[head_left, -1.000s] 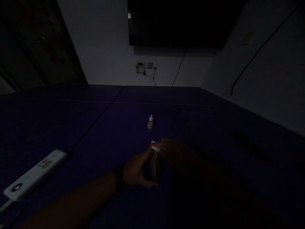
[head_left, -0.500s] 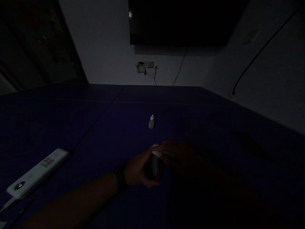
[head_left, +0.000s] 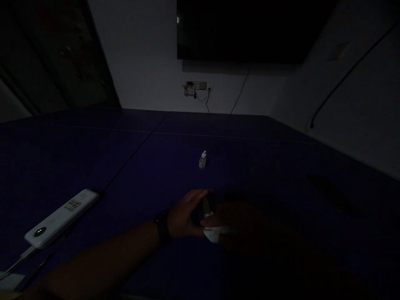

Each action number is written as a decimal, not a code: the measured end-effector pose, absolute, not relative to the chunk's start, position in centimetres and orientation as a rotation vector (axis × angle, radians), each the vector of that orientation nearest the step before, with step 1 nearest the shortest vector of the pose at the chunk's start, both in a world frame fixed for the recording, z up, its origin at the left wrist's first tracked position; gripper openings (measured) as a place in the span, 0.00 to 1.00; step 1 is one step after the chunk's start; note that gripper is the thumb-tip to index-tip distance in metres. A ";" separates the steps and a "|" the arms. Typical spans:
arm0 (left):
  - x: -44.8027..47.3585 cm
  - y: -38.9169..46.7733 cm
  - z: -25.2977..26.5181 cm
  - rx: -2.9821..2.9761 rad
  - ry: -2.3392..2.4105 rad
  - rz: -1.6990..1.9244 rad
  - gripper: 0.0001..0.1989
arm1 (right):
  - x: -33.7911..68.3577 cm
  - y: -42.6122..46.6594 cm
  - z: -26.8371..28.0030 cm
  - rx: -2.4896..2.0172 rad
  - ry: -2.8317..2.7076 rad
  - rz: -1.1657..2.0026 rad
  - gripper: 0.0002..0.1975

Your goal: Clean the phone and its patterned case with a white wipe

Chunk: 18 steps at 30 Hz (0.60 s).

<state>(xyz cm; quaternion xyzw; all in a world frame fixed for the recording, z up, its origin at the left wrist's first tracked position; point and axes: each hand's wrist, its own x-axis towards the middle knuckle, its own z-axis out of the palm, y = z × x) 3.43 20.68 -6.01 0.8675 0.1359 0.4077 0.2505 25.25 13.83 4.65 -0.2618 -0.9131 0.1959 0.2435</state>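
My left hand (head_left: 186, 214), with a dark watch on its wrist, grips the left edge of a dark flat object (head_left: 204, 206) with a shiny streak on its face; the dim light hides its kind. My right hand (head_left: 234, 218) is closed around a crumpled white wipe (head_left: 212, 235), which lies against the near part of that object. The right hand is mostly in shadow. Beyond both hands, a small clear dropper bottle (head_left: 202, 162) with a white cap stands upright on the purple table (head_left: 150, 166).
At the left lies a white power strip (head_left: 62, 216) with a cord, near a pale flat piece (head_left: 11, 281). A dark flat thing (head_left: 333, 193) rests at the right. Behind the table are wall sockets (head_left: 200, 86) with cables and a large dark screen (head_left: 250, 31).
My right hand has brought the white wipe from the far end of the dark object down toward its near end. The view has shifted slightly to the left.
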 end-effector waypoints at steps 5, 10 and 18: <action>3.5 20.4 -6.0 2.361 0.404 1.108 0.51 | 26.0 13.6 2.3 -1.113 -2.254 0.638 0.29; 3.3 20.1 -6.5 2.282 0.440 0.959 0.53 | 26.0 12.5 -0.8 -1.168 -2.186 0.563 0.26; 2.9 20.8 -6.3 2.232 0.316 0.875 0.63 | 25.9 12.1 -3.3 -1.038 -2.163 0.466 0.25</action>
